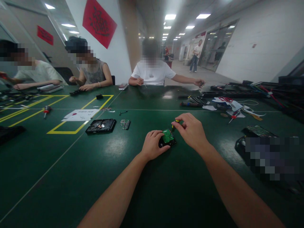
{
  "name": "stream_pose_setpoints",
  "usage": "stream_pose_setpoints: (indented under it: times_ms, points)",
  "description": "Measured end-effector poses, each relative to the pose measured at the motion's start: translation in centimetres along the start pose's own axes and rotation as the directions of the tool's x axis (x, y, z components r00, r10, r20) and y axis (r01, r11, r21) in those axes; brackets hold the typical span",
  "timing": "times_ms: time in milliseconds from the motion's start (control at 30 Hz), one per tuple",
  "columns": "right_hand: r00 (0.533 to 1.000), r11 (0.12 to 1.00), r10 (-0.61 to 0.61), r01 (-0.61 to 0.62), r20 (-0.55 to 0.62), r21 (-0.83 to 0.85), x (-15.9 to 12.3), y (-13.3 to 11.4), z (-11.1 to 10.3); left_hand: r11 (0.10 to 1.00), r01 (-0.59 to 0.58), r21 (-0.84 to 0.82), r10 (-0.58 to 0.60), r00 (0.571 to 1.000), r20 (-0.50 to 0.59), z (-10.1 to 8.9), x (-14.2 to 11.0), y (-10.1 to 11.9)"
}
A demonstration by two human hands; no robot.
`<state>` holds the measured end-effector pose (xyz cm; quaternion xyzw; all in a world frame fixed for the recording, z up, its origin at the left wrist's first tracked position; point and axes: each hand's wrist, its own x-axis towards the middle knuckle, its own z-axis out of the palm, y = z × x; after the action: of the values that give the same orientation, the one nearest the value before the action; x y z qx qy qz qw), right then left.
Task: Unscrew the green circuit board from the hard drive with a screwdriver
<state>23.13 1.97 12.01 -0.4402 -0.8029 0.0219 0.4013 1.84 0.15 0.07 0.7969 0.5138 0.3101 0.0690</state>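
Note:
A small black hard drive point(163, 144) lies on the green table in front of me, with a green circuit board point(167, 135) on its upper face. My left hand point(154, 144) grips it from the left, fingers over the far edge and thumb along the near edge. Above the board, my right hand point(191, 129) pinches a screwdriver point(173, 125) with a yellow and black handle. Its thin shaft slants down to the board; whether the tip sits in a screw is too small to tell.
Left of the drive lie a loose circuit board point(125, 124) and a black plastic housing point(101, 126). A red-handled screwdriver point(234, 117) and cables lie to the right, near a dark object point(240, 145) partly blurred out. Several people sit across the table point(59, 177).

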Motion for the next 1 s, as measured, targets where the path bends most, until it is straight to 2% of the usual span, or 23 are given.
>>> stream_pose_setpoints:
  times_ms: [167,367,600,833,1000]
  points:
    - [0.998,0.996,0.009,-0.015,0.07,0.083,-0.12,0.02,0.18,1.0,-0.012,0.011,0.012,1.0,-0.001,0.01,-0.06,0.04]
    - [0.999,0.992,0.033,-0.028,-0.041,0.126,-0.05,0.11,0.41,1.0,-0.009,0.009,0.009,1.0,0.003,-0.14,0.0,0.11]
    - [0.996,0.99,0.091,-0.091,-0.002,0.107,-0.09,0.2,0.38,1.0,-0.011,0.018,0.011,1.0,0.003,-0.09,-0.02,0.04]
    - [0.997,0.991,0.024,-0.014,-0.069,0.136,-0.08,0.3,0.65,1.0,-0.011,0.025,0.011,1.0,-0.001,-0.08,-0.05,0.06]
    - [0.999,0.989,-0.051,0.053,-0.019,0.138,0.0,0.25,0.24,1.0,-0.004,0.018,0.004,1.0,0.011,-0.09,-0.06,0.03]
